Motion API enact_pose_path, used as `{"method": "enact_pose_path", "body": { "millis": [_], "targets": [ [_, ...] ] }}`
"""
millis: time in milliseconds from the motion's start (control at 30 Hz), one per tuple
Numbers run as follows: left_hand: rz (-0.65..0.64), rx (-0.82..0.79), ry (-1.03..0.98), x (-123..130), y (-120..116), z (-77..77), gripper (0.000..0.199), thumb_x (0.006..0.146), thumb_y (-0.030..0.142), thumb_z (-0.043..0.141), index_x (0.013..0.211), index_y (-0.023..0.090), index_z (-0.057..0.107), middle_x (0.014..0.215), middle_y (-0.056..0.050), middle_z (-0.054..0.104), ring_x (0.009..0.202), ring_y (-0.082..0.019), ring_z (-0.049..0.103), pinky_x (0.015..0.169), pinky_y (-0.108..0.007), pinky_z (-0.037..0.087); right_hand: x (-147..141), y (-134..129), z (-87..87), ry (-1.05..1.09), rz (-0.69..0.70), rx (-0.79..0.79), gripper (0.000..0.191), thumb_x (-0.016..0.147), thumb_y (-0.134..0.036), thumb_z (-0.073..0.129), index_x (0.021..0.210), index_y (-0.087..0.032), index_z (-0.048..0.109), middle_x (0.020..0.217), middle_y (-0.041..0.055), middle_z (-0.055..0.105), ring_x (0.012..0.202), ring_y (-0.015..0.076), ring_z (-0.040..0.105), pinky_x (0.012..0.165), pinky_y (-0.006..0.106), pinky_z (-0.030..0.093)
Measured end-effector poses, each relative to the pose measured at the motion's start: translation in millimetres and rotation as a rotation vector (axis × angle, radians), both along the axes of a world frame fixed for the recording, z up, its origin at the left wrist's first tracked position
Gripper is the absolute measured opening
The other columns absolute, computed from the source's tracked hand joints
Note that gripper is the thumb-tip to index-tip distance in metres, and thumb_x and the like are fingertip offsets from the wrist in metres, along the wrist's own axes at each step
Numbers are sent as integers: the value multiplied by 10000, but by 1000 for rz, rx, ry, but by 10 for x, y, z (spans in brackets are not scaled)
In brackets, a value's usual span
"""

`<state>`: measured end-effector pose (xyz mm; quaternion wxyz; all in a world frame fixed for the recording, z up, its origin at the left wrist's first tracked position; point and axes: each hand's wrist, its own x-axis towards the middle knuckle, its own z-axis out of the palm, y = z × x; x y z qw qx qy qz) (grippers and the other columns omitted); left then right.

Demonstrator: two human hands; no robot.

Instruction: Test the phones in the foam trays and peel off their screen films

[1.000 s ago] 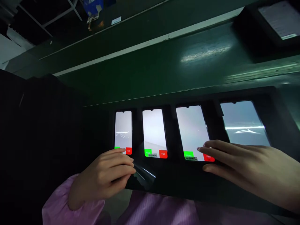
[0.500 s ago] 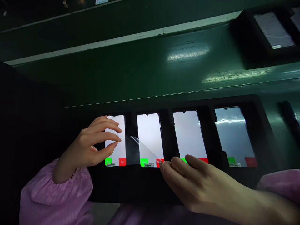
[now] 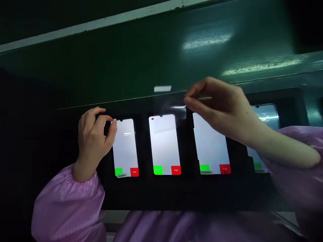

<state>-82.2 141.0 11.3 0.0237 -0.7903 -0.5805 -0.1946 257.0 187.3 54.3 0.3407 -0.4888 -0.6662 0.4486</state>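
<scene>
My right hand [image 3: 212, 104] is raised over the gap between the second and third phones, thumb and fingers pinched on a thin clear film [image 3: 178, 108]. That film hangs over the top of the second phone [image 3: 165, 144] and catches the light; its edges are hard to make out. A small red mark shows at that phone's top left corner. My left hand [image 3: 97, 134] pinches thumb and index finger together at the top left corner of the first phone [image 3: 125, 146]. What lies between those fingertips is too small to tell.
A third phone [image 3: 212, 148] and a partly covered fourth phone [image 3: 267, 114] lie to the right in the same black tray [image 3: 151, 195]. Their lit screens show green and red boxes. Beyond the tray is a green surface [image 3: 113, 74] with a pale strip [image 3: 106, 22].
My right hand has moved up and away from the second phone's lower right corner, lifting the film off most of its screen. My left hand has closed into a pinch at the first phone's top corner.
</scene>
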Motion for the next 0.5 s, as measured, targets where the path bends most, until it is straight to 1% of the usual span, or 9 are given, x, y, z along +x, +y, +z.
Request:
{"method": "enact_pose_path", "body": {
  "millis": [67,167,233,333,367,433,500],
  "targets": [
    [16,2,21,17,-16,20,85,1011,311,632,1004,241,680,1271,-144,688,1251,-358,658,990,-556,558,27,38,32,39,-54,-13,123,968,-255,729,916,-233,620,872,-1,606,744,126,573,632,278,523],
    [49,13,65,29,-59,48,105,1007,333,648,1073,276,707,1403,-123,664,1352,-387,611,1044,-619,532,64,-23,52,61,-86,-27,151,966,-261,759,916,-220,622,867,-2,611,766,109,577,609,250,492],
    [43,-23,61,28,-77,59,168,1030,367,614,1111,270,725,1456,-110,647,1383,-386,598,1068,-642,524,76,-100,54,70,-99,-67,171,980,-277,765,918,-214,618,851,-10,613,739,93,573,585,236,472],
    [24,-89,5,10,-68,54,302,1069,427,534,1133,232,755,1447,-66,652,1388,-349,606,1095,-629,525,68,-215,64,86,-86,-124,187,1004,-321,759,944,-207,623,823,-34,592,646,58,520,528,218,433],
    [24,-86,-15,3,-59,46,321,1069,438,530,1128,226,764,1432,-57,660,1380,-340,614,1099,-625,525,65,-249,70,90,-76,-121,195,1010,-339,755,953,-204,626,829,-37,590,623,47,502,510,211,421],
    [30,-49,-49,-7,-38,21,286,1047,427,574,1105,238,780,1393,-56,688,1355,-335,636,1102,-625,527,72,-315,85,108,-74,-65,209,1015,-359,752,961,-204,621,869,-33,614,596,34,503,479,203,416],
    [30,-6,-78,-15,-24,-4,209,1016,382,628,1080,268,791,1359,-62,714,1325,-337,660,1102,-632,532,119,-383,88,118,-85,28,172,1050,-390,703,1035,-235,630,1004,-16,673,632,52,592,475,226,461]
  ]
}}
